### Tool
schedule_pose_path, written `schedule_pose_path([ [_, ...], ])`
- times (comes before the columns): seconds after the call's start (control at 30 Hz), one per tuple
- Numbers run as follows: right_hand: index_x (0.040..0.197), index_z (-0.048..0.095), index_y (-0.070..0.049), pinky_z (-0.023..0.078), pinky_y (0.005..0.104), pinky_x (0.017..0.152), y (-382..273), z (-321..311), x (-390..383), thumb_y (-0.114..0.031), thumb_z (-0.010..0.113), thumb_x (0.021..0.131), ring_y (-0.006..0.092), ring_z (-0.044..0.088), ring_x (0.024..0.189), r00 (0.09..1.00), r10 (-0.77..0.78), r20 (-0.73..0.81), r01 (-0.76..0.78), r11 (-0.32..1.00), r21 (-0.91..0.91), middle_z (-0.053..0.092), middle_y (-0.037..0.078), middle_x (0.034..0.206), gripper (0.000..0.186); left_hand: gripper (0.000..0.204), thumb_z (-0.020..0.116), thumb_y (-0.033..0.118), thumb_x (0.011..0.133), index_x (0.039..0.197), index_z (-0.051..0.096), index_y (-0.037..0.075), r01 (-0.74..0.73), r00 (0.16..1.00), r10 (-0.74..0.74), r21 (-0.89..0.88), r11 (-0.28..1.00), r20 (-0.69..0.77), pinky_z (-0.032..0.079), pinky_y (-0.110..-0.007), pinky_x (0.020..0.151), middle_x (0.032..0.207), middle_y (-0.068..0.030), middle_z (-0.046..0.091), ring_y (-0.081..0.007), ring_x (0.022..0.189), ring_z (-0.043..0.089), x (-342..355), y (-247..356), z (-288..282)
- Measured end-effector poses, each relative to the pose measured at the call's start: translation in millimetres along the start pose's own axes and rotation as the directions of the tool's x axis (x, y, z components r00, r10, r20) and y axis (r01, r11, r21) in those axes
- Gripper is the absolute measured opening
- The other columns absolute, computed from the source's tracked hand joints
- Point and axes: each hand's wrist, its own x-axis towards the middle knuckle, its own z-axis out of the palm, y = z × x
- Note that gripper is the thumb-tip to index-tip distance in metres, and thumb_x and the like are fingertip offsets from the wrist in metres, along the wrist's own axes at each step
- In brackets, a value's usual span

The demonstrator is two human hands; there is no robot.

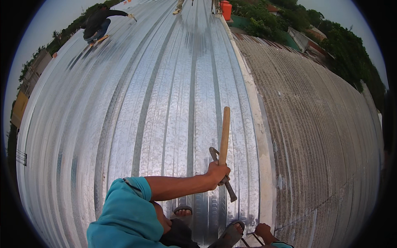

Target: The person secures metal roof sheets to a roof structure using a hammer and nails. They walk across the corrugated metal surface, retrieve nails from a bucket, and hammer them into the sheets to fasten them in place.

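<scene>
My left hand (218, 173), at the end of an arm in a teal sleeve, is closed around an upright wooden handle (224, 134) and a dark metal tool (230, 191) with a hooked upper end, held above the silver ribbed roofing sheets (165, 124). My right hand (264, 231) is low at the right, fingers curled beside dark thin bars; what it grips is unclear. My sandalled feet (184, 211) stand on the metal sheeting below.
A pale ledge (264, 173) separates the silver roof from weathered corrugated roofing (314, 144) on the right. A crouching co-worker (97, 27) reaches over the sheets at upper left; another person's legs (179, 6) show at top. An orange container (226, 10) sits beyond, near trees.
</scene>
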Motion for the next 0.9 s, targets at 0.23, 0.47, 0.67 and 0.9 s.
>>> schedule_pose_path([
  [0.23, 0.088, 0.077, -0.008, 0.060, 0.0432, 0.076, 27, 23, 30, -0.024, 0.063, 0.083, 0.0282, 0.075, 0.086, 0.998, 0.053, -0.016, -0.053, 0.997, 0.051, 0.076, 0.012, 0.087, 0.022, 0.016, 0.061, -0.003, 0.076, 0.087, 0.050, 0.002, 0.033, 0.999, -0.033, -0.035, 0.999, -0.001, 0.028, -0.034, 0.035, 0.068, -0.0157, 0.058, -0.0173, 0.042, 0.047, 0, 4, 3],
  [0.47, 0.080, 0.074, 0.000, 0.058, 0.0386, 0.064, 28, -17, 19, -0.023, 0.063, 0.086, 0.0231, 0.072, 0.067, 0.988, 0.051, 0.144, -0.074, 0.984, 0.164, 0.072, 0.010, 0.071, 0.026, 0.014, 0.061, -0.002, 0.076, 0.085, 0.050, 0.002, -0.009, 0.999, 0.007, -0.043, 0.999, -0.035, 0.027, -0.034, 0.034, 0.066, -0.0164, 0.058, -0.0173, 0.040, 0.045, -9, 2, -10],
  [0.67, 0.081, 0.073, 0.002, 0.056, 0.0367, 0.057, 72, -34, 5, -0.027, 0.065, 0.088, 0.0222, 0.070, 0.063, 0.992, 0.016, 0.123, -0.047, 0.966, 0.253, 0.070, 0.011, 0.068, 0.031, 0.016, 0.061, -0.002, 0.079, 0.089, 0.050, 0.006, 0.018, 0.999, -0.020, -0.053, 0.998, -0.039, 0.024, -0.032, 0.036, 0.073, -0.0175, 0.058, -0.0169, 0.045, 0.045, -3, 3, -17],
  [0.9, 0.082, 0.071, 0.005, 0.053, 0.0345, 0.049, 84, -188, -17, -0.031, 0.067, 0.090, 0.0212, 0.068, 0.057, 0.991, 0.002, -0.134, 0.079, 0.801, 0.594, 0.067, 0.012, 0.065, 0.037, 0.015, 0.059, 0.002, 0.078, 0.086, 0.048, 0.007, -0.016, 0.999, 0.018, 0.070, 0.997, -0.032, 0.027, -0.031, 0.037, 0.069, -0.0154, 0.058, -0.0139, 0.043, 0.041, 4, 3, -1],
])
